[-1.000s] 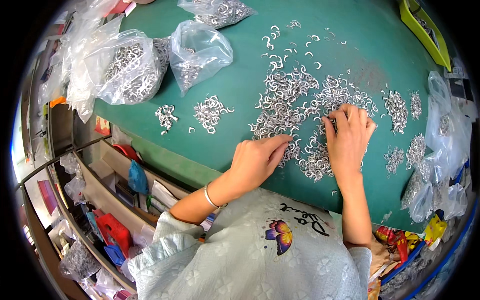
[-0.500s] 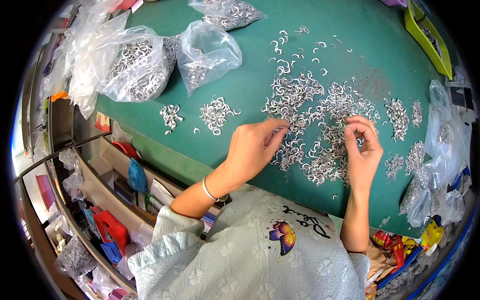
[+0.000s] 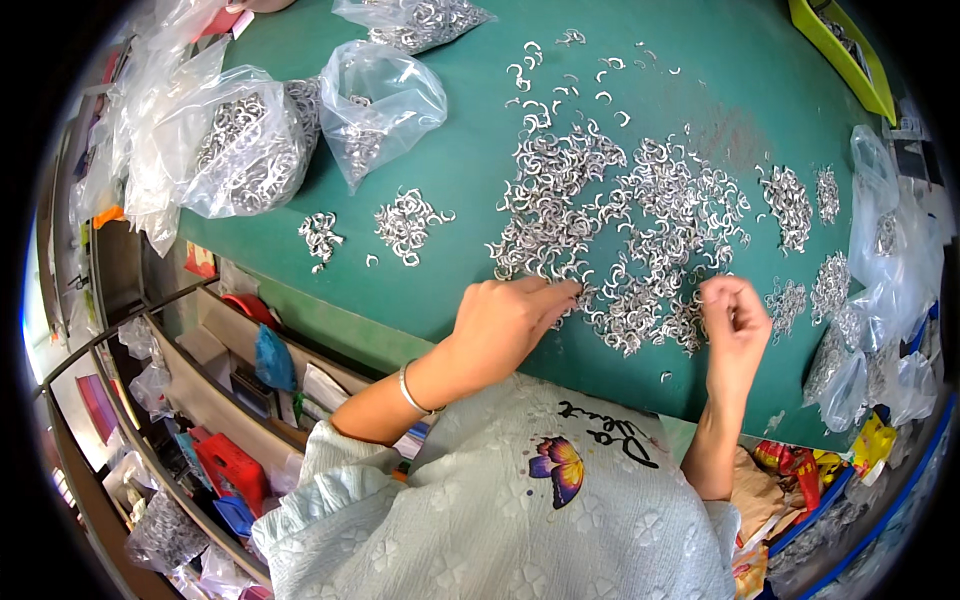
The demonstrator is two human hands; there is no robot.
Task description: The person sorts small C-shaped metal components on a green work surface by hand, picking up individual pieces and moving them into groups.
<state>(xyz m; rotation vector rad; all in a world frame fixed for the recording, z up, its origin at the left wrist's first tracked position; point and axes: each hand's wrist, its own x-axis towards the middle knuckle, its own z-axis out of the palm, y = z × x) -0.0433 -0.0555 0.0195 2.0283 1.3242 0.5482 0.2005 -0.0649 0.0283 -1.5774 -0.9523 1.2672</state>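
Small silver C-shaped metal pieces [image 3: 560, 190] lie in a broad heap on the green table [image 3: 400, 300]. My left hand [image 3: 510, 325] is at the heap's near left edge, its fingertips and thumb drawn together over the pieces; whatever is between them is hidden. At the near right edge, my right hand [image 3: 735, 325] has its fingers curled in toward the thumb. I cannot make out whether a piece is in it. Left of the heap sit two small piles, a loose pile [image 3: 408, 225] of curved pieces and a smaller pile [image 3: 320, 238].
An open clear bag [image 3: 380, 105], a full clear bag [image 3: 245, 145] and another bag [image 3: 415, 22] stand far left. Small sorted piles [image 3: 788, 208] lie right of the heap. Clear bags [image 3: 880, 290] hang at the right edge, below a lime-green tray [image 3: 850, 60]. Shelves [image 3: 220, 350] are at left.
Both hands have come nearer to the body, to the heap's near edge. My left hand's fingers have turned flatter. The whole view has shifted slightly.
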